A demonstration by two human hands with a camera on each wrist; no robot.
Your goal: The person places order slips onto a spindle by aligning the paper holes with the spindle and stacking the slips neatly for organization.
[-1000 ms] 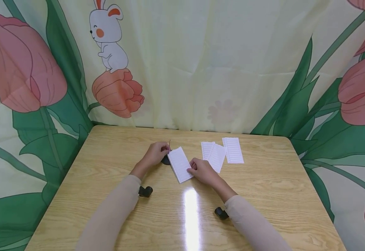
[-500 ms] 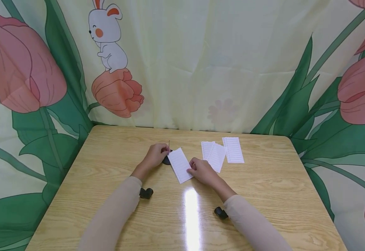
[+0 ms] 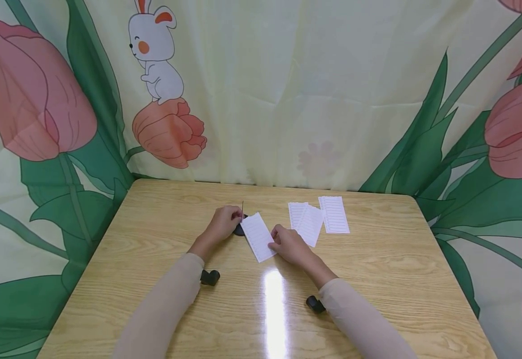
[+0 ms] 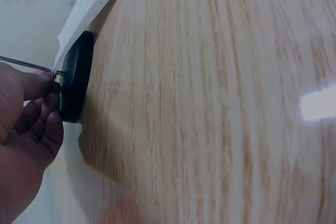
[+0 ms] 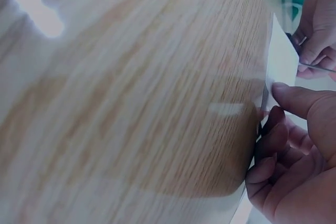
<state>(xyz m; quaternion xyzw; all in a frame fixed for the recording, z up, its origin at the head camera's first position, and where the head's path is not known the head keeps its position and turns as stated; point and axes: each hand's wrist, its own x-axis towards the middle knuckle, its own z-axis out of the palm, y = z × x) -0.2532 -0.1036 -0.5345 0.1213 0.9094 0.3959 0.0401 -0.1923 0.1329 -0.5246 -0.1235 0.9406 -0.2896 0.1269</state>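
Note:
A lined white paper slip (image 3: 258, 237), perhaps several in a stack, slants between my hands. Its upper left corner meets a thin upright metal rod (image 4: 23, 63) on a round black base (image 4: 77, 80), which looks like a receipt spike. My left hand (image 3: 223, 220) pinches that corner right at the rod, just above the base. At the slip's lower right edge, my right hand (image 3: 289, 245) grips the paper, its thumb (image 5: 294, 98) on top and fingers curled beneath. In the left wrist view, the paper rises tilted off the tabletop. Exactly how the rod passes the corner is hard to see.
More lined slips lie to the right on the wooden table (image 3: 377, 279): an overlapping group (image 3: 310, 225) and a neater pile (image 3: 334, 215). Black wrist cameras (image 3: 210, 277) stick out from both sleeves. A printed curtain (image 3: 261, 99) hangs behind the table.
Almost nothing differs. The left hand and the slip's upper corner have shifted slightly down toward the base; the right hand keeps its hold.

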